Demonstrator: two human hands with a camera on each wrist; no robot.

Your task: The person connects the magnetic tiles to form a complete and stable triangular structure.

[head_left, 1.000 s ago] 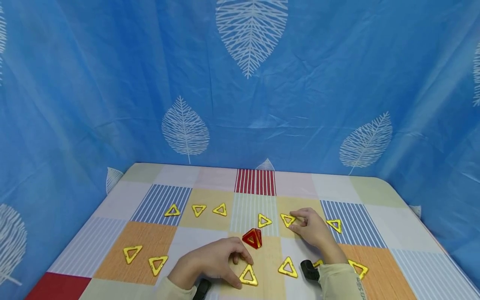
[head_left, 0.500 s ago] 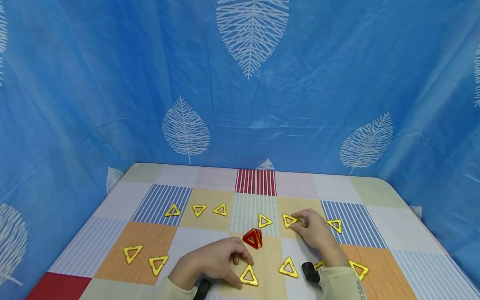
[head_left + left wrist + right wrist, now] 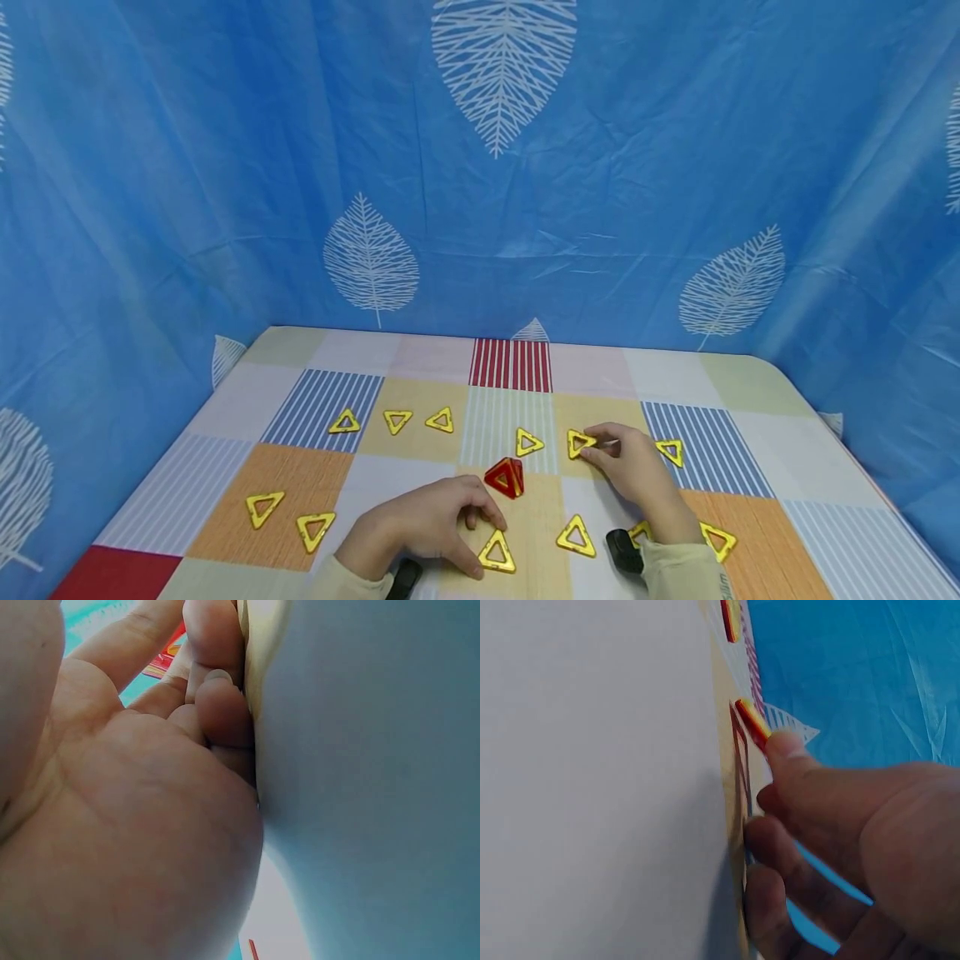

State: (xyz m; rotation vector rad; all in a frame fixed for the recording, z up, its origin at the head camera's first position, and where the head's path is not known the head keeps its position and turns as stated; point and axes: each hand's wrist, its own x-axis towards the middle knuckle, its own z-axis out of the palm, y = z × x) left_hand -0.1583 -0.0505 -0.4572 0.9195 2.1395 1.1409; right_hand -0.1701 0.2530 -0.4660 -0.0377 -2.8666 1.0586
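Observation:
My left hand [image 3: 431, 523] rests on the table at the near middle, its thumb and index finger at two corners of a flat yellow triangle frame [image 3: 497, 552]. In the left wrist view the palm and curled fingers [image 3: 217, 705] hide that triangle. Farther right, my right hand [image 3: 633, 467] pinches another yellow triangle [image 3: 577, 443] by its right side. The right wrist view shows this triangle [image 3: 753, 724] edge-on, red along its side, tilted up over its dark shadow. Between the hands stands a small red pyramid [image 3: 506, 477] with yellow edging.
Several more yellow triangles lie spread out: some at left [image 3: 316, 531], others along the back [image 3: 397, 421], one by my right wrist [image 3: 576, 536]. A patchwork cloth [image 3: 420, 358] covers the table. A blue curtain with white leaves [image 3: 600, 167] hangs behind it.
The triangle in my right hand has shifted slightly right and turned, the right hand moving with it. My left hand and its triangle stay put.

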